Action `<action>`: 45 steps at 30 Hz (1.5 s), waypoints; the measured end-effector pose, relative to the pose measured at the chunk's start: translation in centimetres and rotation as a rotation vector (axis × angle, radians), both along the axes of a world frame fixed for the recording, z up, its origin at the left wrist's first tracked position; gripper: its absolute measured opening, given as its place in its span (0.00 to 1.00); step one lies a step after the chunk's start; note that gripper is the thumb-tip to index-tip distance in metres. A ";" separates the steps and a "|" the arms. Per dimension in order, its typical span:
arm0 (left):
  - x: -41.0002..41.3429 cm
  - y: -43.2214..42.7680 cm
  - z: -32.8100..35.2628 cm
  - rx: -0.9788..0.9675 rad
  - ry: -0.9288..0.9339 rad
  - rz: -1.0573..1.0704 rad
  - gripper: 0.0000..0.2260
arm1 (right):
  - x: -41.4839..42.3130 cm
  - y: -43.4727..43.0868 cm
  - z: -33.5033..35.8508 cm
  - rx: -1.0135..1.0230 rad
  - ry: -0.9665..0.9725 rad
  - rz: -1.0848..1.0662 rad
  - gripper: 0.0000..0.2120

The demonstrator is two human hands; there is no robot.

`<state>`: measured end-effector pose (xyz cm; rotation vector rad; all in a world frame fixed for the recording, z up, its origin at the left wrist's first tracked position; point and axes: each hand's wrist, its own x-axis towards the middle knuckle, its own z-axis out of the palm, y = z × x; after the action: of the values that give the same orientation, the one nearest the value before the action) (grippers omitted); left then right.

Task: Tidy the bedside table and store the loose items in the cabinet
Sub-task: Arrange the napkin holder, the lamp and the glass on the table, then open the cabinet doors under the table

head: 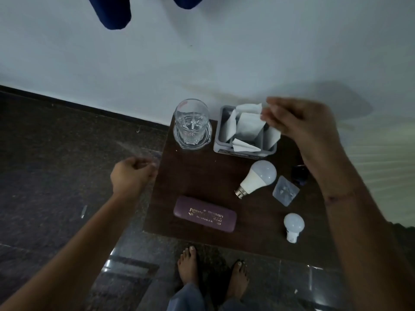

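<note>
A dark wooden bedside table (202, 176) stands against the wall. On it are a clear glass (192, 124) on a coaster, a grey organiser (219, 140) stuffed with white tissues (248, 125), a large white bulb (258, 177), a small white bulb (293, 225), a purple spectacle case (204, 213), a clear plastic packet (285, 193) and a dark small object (299, 175). My right hand (301, 124) hovers over the organiser, fingertips pinching a tissue's edge. My left hand (132, 175) is a loose fist at the table's left edge, holding nothing visible.
A pale wall (202, 52) runs behind the table. Dark stone floor (56, 164) lies to the left and front. My bare feet (213, 270) stand close to the table's front edge. Blue cloth (110, 12) hangs at the top. A striped surface (381, 167) lies at the right.
</note>
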<state>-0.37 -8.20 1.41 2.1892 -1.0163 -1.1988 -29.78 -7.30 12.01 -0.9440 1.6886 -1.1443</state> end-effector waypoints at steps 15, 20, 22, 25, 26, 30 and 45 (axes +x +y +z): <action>-3.3 9.7 -0.6 0.014 0.299 0.046 0.07 | 1.6 20.9 -6.5 0.173 -0.576 -0.452 0.10; -4.3 12.7 -0.2 -0.033 0.259 -0.004 0.09 | 1.4 23.5 -7.7 0.164 -0.627 -0.426 0.09; -4.9 14.5 -0.2 -0.027 0.274 -0.039 0.10 | 1.4 24.9 -8.4 0.153 -0.629 -0.406 0.09; -5.9 17.3 -0.5 -0.026 0.255 -0.076 0.08 | 1.2 27.4 -9.8 0.176 -0.595 -0.378 0.09; -6.2 18.4 -0.7 -0.021 0.240 -0.099 0.08 | 1.2 28.4 -10.4 0.180 -0.589 -0.373 0.09; -8.1 22.6 -2.4 0.063 0.194 -0.262 0.15 | 1.1 31.3 -13.1 0.233 -0.534 -0.353 0.10; -14.6 25.8 -9.6 0.208 0.451 -0.282 0.07 | 4.0 30.1 -21.3 0.385 -0.447 -0.214 0.06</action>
<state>-14.97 17.59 -8.19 1.8219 -1.0590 -1.8962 -25.81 22.80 -9.25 -0.2485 1.5784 -1.0205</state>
